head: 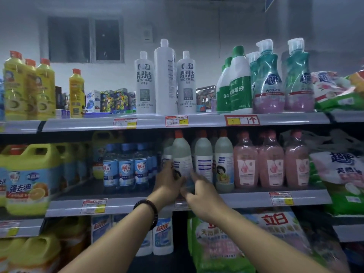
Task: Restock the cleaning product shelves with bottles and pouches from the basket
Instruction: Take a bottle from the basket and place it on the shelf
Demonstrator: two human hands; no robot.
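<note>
Two bare forearms are stretched from the lower edge towards the middle shelf (137, 203), a dark beaded bracelet (146, 208) being worn on the left wrist. A grey-white bottle (182, 160) is held at the front of that shelf, its long axis close to vertical, its red cap uppermost and leaning a little to the left. The left hand (169, 182) is wrapped round the bottle's lower left side with its fingers curled. The right hand (199, 192) is laid against the lower right side with its fingers stretched out and loosely spread, though they are softened by blur. Just to the right, two like bottles (213, 161) of matt, rounded plastic with printed labels are stood upright, and pink liquid is seen through the clear bottles (271, 164) beyond them. To the left, blue-capped clear bottles (126, 166) are ranked upright, and a squat yellow jug (27, 174) with a moulded handle is set farther left. Tall white cylindrical bottles (165, 75) are stood on the top shelf (98, 124). Glossy green pouches (216, 243) are stacked on the shelf below.
</note>
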